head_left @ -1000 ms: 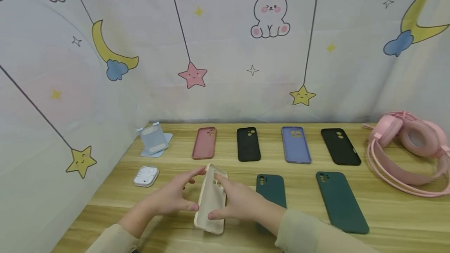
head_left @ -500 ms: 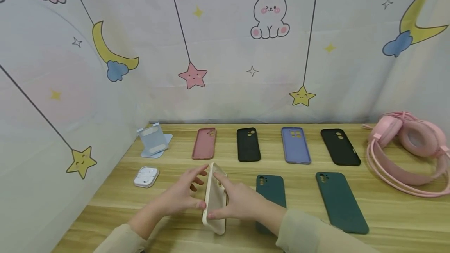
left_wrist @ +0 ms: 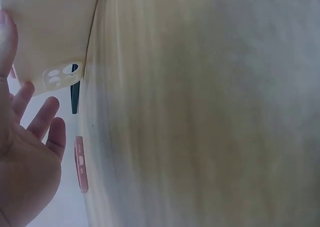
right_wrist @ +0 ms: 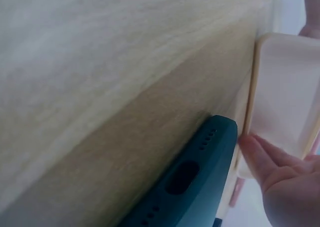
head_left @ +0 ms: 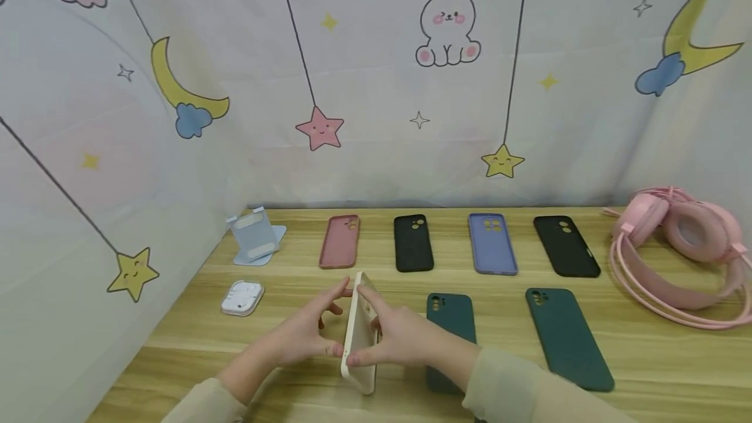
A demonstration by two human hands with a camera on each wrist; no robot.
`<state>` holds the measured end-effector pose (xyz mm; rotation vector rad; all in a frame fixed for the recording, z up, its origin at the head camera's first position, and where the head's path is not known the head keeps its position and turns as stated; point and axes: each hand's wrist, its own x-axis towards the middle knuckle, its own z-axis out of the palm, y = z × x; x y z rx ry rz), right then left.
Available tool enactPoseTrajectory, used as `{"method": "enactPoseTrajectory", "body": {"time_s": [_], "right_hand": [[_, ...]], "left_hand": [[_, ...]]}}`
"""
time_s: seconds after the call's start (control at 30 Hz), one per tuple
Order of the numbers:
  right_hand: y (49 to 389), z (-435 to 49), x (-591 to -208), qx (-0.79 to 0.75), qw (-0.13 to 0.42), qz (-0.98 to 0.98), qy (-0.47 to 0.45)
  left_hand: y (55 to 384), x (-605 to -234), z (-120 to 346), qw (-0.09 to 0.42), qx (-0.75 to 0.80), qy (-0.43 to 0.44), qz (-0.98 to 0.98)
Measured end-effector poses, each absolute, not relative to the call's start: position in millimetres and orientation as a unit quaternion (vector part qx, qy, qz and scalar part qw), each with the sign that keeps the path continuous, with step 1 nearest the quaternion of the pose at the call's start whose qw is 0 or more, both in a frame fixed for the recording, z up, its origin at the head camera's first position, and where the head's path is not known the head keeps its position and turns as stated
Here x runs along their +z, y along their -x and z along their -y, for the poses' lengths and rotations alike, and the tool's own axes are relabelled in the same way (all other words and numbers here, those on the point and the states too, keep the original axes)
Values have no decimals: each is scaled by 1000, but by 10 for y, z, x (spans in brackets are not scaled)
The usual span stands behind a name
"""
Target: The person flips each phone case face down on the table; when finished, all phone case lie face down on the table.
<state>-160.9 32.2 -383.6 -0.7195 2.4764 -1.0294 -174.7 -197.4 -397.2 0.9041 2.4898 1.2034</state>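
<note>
A cream phone case [head_left: 356, 358] stands tilted up on its long edge on the table, its hollow side toward the right hand. The left hand [head_left: 302, 338] holds it from the left, index finger by the top end and thumb on the upper long edge; its other fingers are loosely bent. From the right, the right hand [head_left: 405, 338] grips it, index finger near the top and thumb lower down. In the left wrist view the back of the case [left_wrist: 50, 32] shows its camera holes. Fingers [right_wrist: 260, 154] touch the case's lower edge in the right wrist view.
Dark green cases [head_left: 461, 322] [head_left: 570, 338] lie to the right. Behind are a pink case [head_left: 339, 241], a black case [head_left: 413, 243], a purple case [head_left: 492, 245] and another black case [head_left: 566, 247]. Pink headphones [head_left: 652, 260], a blue stand [head_left: 254, 235] and boxed earphones [head_left: 242, 297] flank them.
The cream case has turned from leaning open-side up to nearly upright on its long edge and shifted slightly right. The left hand has moved right with it; the right hand has barely moved.
</note>
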Motion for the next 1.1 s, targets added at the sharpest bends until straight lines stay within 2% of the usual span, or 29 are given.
{"method": "enactPoseTrajectory", "body": {"time_s": [0.27, 0.57, 0.93, 1.1], "right_hand": [[1646, -296, -3872, -433, 217, -833, 267], [1633, -303, -3876, -505, 248, -787, 254], [1668, -561, -3904, -469, 230, -810, 268], [1654, -579, -3936, -443, 217, -819, 292]], "left_hand": [[1724, -4021, 1992, 142, 426, -287, -846], [1706, -3976, 1991, 135, 414, -282, -855], [1747, -4017, 1939, 127, 401, -310, -853], [1752, -4051, 1944, 152, 395, -307, -852]]}}
